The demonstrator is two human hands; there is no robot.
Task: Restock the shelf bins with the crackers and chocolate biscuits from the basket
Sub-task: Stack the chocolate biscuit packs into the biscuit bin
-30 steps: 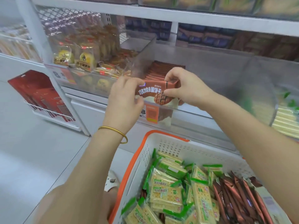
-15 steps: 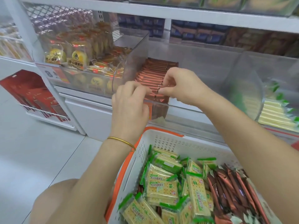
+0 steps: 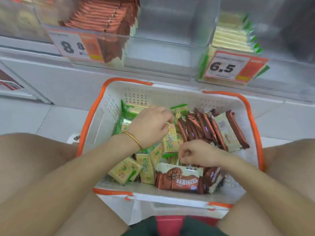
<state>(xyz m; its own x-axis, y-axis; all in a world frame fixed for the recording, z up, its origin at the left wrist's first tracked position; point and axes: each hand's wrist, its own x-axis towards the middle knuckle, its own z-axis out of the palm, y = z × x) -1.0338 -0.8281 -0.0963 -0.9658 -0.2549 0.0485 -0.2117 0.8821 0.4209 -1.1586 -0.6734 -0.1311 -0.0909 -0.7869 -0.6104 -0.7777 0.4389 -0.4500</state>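
1. Crackers (image 3: pixel 126 171) in green-and-yellow packs fill the left side of the basket (image 3: pixel 109 120). Brown chocolate biscuits (image 3: pixel 201 130) lie at its right and near edge.
2. Left hand (image 3: pixel 150 126) pinches one cracker pack (image 3: pixel 172 140) mid-basket.
3. Right hand (image 3: pixel 197 154) dips among packs with fingers curled; I cannot tell whether it grips one.
4. Clear shelf bins (image 3: pixel 170 40) above hold both kinds.
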